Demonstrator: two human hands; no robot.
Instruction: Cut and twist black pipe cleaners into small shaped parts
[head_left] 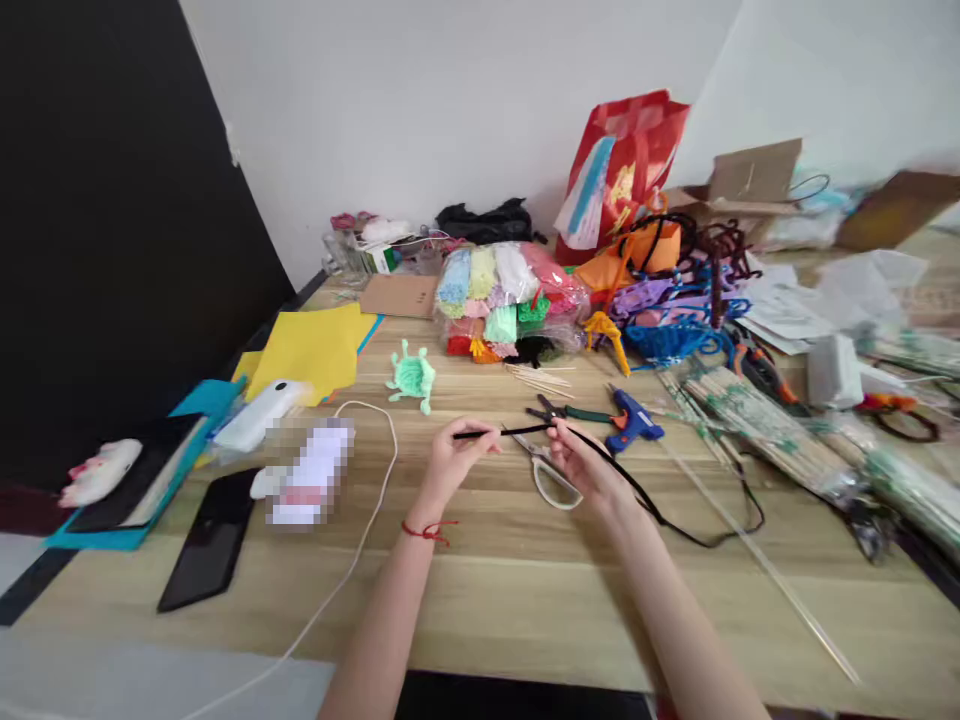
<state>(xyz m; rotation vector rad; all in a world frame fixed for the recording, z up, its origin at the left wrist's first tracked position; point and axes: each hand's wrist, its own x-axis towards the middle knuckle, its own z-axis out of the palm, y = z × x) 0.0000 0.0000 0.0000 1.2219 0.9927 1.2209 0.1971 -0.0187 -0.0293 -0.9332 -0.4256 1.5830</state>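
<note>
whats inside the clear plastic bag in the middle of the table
Inside the clear plastic bag, a light blue bundle, a pale yellow bundle, a white bundle and a mint green bundle show, among others. Whatever lies behind the front ones is covered.

Bright, diffuse light is spread over the left hand (461, 455) and right hand (585, 465); a soft shadow is cast on the tabletop (495, 610) beneath the right forearm (667, 590). Glints are thrown by the clear plastic bag (517, 285). The right edge is stretched and blurred; a patch (311, 475) left of centre is pixelated.
</note>
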